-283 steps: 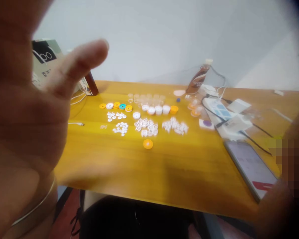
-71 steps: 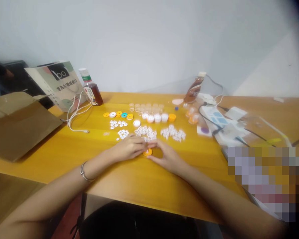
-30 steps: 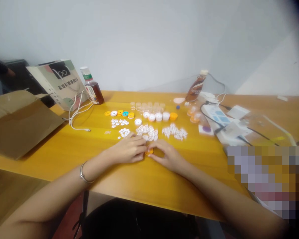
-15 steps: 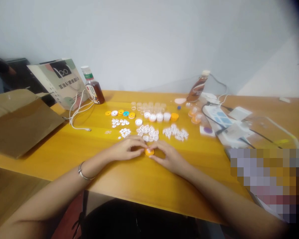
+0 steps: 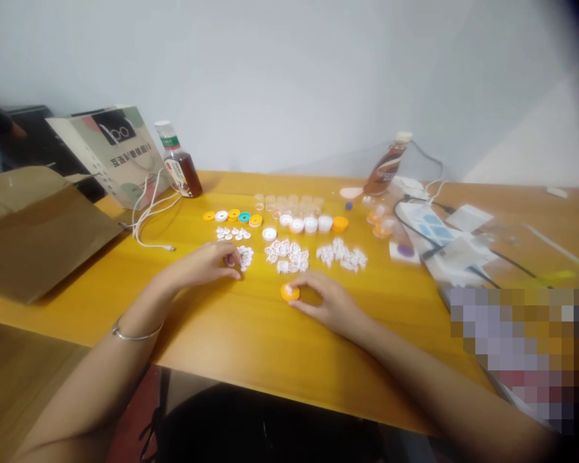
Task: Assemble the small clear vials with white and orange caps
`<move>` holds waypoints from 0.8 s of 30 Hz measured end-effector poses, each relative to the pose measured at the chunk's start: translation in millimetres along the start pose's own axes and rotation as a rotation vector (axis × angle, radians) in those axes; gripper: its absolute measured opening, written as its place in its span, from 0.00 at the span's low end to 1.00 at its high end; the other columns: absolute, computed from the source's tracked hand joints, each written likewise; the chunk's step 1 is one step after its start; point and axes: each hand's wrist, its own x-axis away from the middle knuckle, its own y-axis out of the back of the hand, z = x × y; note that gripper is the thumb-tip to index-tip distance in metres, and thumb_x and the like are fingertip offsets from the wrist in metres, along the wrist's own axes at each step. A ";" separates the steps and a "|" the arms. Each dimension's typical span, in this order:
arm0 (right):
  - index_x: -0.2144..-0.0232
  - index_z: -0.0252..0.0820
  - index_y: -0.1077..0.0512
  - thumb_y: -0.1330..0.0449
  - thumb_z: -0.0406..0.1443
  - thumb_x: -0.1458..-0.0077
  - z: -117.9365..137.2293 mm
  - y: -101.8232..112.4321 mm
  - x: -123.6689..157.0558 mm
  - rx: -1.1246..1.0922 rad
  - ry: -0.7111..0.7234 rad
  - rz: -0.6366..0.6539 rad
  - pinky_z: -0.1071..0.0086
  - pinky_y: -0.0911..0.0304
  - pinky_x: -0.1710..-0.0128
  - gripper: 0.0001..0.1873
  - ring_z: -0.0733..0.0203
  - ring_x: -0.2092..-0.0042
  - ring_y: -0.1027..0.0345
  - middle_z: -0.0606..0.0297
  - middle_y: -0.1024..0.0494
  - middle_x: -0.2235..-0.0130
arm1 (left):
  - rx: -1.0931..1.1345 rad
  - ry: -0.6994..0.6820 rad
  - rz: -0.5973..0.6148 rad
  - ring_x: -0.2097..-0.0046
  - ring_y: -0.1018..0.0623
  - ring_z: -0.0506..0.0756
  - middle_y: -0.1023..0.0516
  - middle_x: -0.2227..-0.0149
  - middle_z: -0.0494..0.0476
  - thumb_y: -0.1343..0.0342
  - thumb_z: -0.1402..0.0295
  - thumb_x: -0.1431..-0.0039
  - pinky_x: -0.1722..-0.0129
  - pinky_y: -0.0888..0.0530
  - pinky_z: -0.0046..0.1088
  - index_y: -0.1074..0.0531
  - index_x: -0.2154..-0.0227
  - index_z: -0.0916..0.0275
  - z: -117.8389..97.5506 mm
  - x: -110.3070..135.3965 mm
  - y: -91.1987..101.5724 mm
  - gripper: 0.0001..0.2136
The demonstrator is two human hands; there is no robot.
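My right hand (image 5: pixel 332 305) holds a round orange cap (image 5: pixel 285 294) against the table, index finger on top and thumb at the near edge. A small white piece shows in the cap's middle. My left hand (image 5: pixel 205 263) hangs beside a pile of small white round pieces (image 5: pixel 246 258), thumb stretched out and fingers bent, apart from one another. Whether its fingertips touch a piece is hidden. Beyond the hands lie white pegged discs (image 5: pixel 234 234), a heap of white openwork pieces (image 5: pixel 289 256) and a second heap of translucent pieces (image 5: pixel 342 256).
Behind stand rows of coloured caps (image 5: pixel 244 218), white caps (image 5: pixel 311 225) and clear cups (image 5: pixel 282 203). A cardboard box (image 5: pixel 43 238), paper bag (image 5: pixel 125 157), white cable (image 5: pixel 145 222) and tea bottle (image 5: pixel 186 170) are left. A coffee bottle (image 5: pixel 386 168) and power strip (image 5: pixel 427 225) are right.
My left hand has left the orange cap and moved left to the small white round pieces. My right hand has stayed on the cap.
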 end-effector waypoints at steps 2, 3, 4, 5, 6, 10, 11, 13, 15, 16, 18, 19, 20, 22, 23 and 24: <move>0.66 0.43 0.31 0.40 0.35 0.50 -0.1 0.1 -0.3 0.009 0.009 0.000 0.64 0.36 0.59 0.06 0.60 0.62 0.32 0.63 0.25 0.66 | 0.019 0.025 0.025 0.67 0.28 0.50 0.26 0.69 0.53 0.43 0.63 0.50 0.66 0.33 0.26 0.30 0.67 0.63 2.4 -0.6 -0.6 0.10; 0.66 0.43 0.31 0.40 0.35 0.50 -0.2 0.1 -0.4 0.012 0.014 -0.001 0.64 0.36 0.59 0.06 0.60 0.62 0.31 0.63 0.25 0.66 | 0.031 0.032 0.038 0.67 0.28 0.50 0.26 0.69 0.53 0.44 0.64 0.50 0.67 0.32 0.25 0.31 0.67 0.64 3.2 -1.1 -1.4 0.10; 0.67 0.43 0.31 0.40 0.35 0.50 -0.4 0.1 -0.4 0.015 0.019 -0.003 0.64 0.36 0.59 0.06 0.60 0.62 0.31 0.63 0.25 0.66 | 0.045 0.034 0.051 0.67 0.28 0.50 0.26 0.69 0.53 0.44 0.65 0.49 0.67 0.32 0.25 0.31 0.66 0.64 3.8 -1.5 -2.2 0.09; 0.67 0.43 0.31 0.40 0.35 0.50 -0.5 0.2 -0.4 0.016 0.025 -0.003 0.64 0.36 0.59 0.06 0.60 0.62 0.31 0.63 0.25 0.66 | 0.059 0.032 0.058 0.68 0.28 0.50 0.26 0.69 0.53 0.44 0.65 0.49 0.67 0.32 0.25 0.31 0.66 0.64 4.2 -1.9 -3.1 0.09; 0.67 0.43 0.31 0.40 0.35 0.50 -0.6 0.3 -0.4 0.016 0.030 -0.005 0.64 0.36 0.60 0.06 0.60 0.62 0.31 0.63 0.25 0.66 | 0.072 0.028 0.061 0.68 0.27 0.50 0.25 0.69 0.53 0.45 0.66 0.49 0.67 0.32 0.25 0.31 0.66 0.64 4.4 -2.2 -3.7 0.09; 0.64 0.44 0.31 0.37 0.37 0.53 -0.3 0.9 0.1 0.008 0.038 -0.018 0.63 0.35 0.59 0.11 0.59 0.61 0.31 0.62 0.25 0.64 | 0.075 0.015 0.041 0.67 0.27 0.50 0.25 0.68 0.53 0.46 0.67 0.48 0.65 0.32 0.26 0.31 0.67 0.64 3.6 -1.5 -3.3 0.07; 0.63 0.44 0.32 0.37 0.38 0.54 -0.2 1.1 0.4 0.007 0.037 -0.025 0.62 0.35 0.58 0.13 0.58 0.60 0.31 0.62 0.25 0.62 | 0.063 0.017 0.035 0.67 0.27 0.50 0.25 0.68 0.53 0.46 0.67 0.49 0.65 0.32 0.27 0.31 0.67 0.64 3.7 -0.7 -2.1 0.07; 0.61 0.44 0.33 0.36 0.38 0.54 0.3 1.3 1.0 0.001 0.042 -0.035 0.62 0.35 0.57 0.16 0.57 0.57 0.31 0.60 0.26 0.60 | 0.033 0.029 0.018 0.66 0.27 0.51 0.25 0.68 0.53 0.46 0.67 0.49 0.65 0.32 0.27 0.31 0.68 0.63 5.4 1.8 1.5 0.07; 0.60 0.43 0.34 0.37 0.36 0.54 0.9 1.6 1.6 -0.006 0.060 -0.035 0.62 0.35 0.56 0.16 0.57 0.56 0.32 0.60 0.26 0.58 | 0.010 0.051 0.007 0.66 0.27 0.51 0.26 0.67 0.53 0.45 0.66 0.50 0.65 0.32 0.27 0.31 0.68 0.63 9.6 5.1 6.1 0.08; 0.60 0.43 0.34 0.38 0.35 0.53 1.3 1.8 2.0 -0.009 0.070 -0.033 0.62 0.36 0.55 0.16 0.57 0.56 0.32 0.60 0.26 0.58 | 0.000 0.068 0.002 0.66 0.27 0.51 0.26 0.68 0.53 0.44 0.65 0.50 0.65 0.32 0.27 0.31 0.68 0.63 12.2 6.6 8.3 0.08; 0.60 0.44 0.35 0.40 0.33 0.53 2.2 2.1 2.5 -0.013 0.080 -0.027 0.62 0.36 0.55 0.16 0.58 0.56 0.31 0.61 0.26 0.58 | -0.016 0.106 -0.017 0.66 0.27 0.51 0.26 0.68 0.53 0.43 0.64 0.52 0.65 0.32 0.28 0.32 0.67 0.63 17.3 8.8 11.5 0.10; 0.60 0.44 0.35 0.41 0.32 0.53 2.7 2.2 2.7 -0.014 0.079 -0.023 0.62 0.36 0.55 0.15 0.58 0.56 0.31 0.61 0.26 0.58 | -0.017 0.119 -0.031 0.66 0.27 0.51 0.26 0.68 0.54 0.43 0.64 0.52 0.65 0.32 0.28 0.32 0.66 0.64 19.2 9.0 12.2 0.11; 0.60 0.44 0.35 0.42 0.31 0.53 3.0 2.1 2.8 -0.014 0.075 -0.016 0.62 0.35 0.55 0.15 0.58 0.56 0.31 0.61 0.26 0.58 | -0.007 0.123 -0.041 0.66 0.27 0.51 0.26 0.68 0.54 0.43 0.63 0.52 0.64 0.32 0.28 0.32 0.66 0.64 20.5 8.7 12.1 0.12; 0.61 0.44 0.35 0.43 0.31 0.52 3.2 1.8 3.0 -0.014 0.061 -0.008 0.63 0.35 0.56 0.14 0.59 0.57 0.31 0.62 0.25 0.59 | 0.034 0.109 -0.035 0.65 0.27 0.51 0.25 0.67 0.54 0.43 0.63 0.51 0.64 0.31 0.28 0.32 0.65 0.64 21.4 6.3 9.8 0.12; 0.61 0.44 0.34 0.43 0.31 0.52 3.0 1.5 3.1 -0.015 0.054 -0.007 0.63 0.34 0.56 0.13 0.59 0.58 0.31 0.62 0.25 0.60 | 0.056 0.099 -0.022 0.65 0.27 0.51 0.25 0.66 0.54 0.44 0.64 0.50 0.64 0.31 0.27 0.32 0.64 0.64 21.4 4.5 7.9 0.11; 0.62 0.44 0.34 0.43 0.31 0.51 2.6 1.1 3.2 -0.016 0.046 -0.010 0.63 0.34 0.57 0.12 0.59 0.58 0.30 0.62 0.25 0.60 | 0.072 0.091 -0.006 0.65 0.26 0.51 0.25 0.67 0.54 0.44 0.65 0.50 0.64 0.31 0.27 0.32 0.64 0.64 21.2 2.7 5.8 0.11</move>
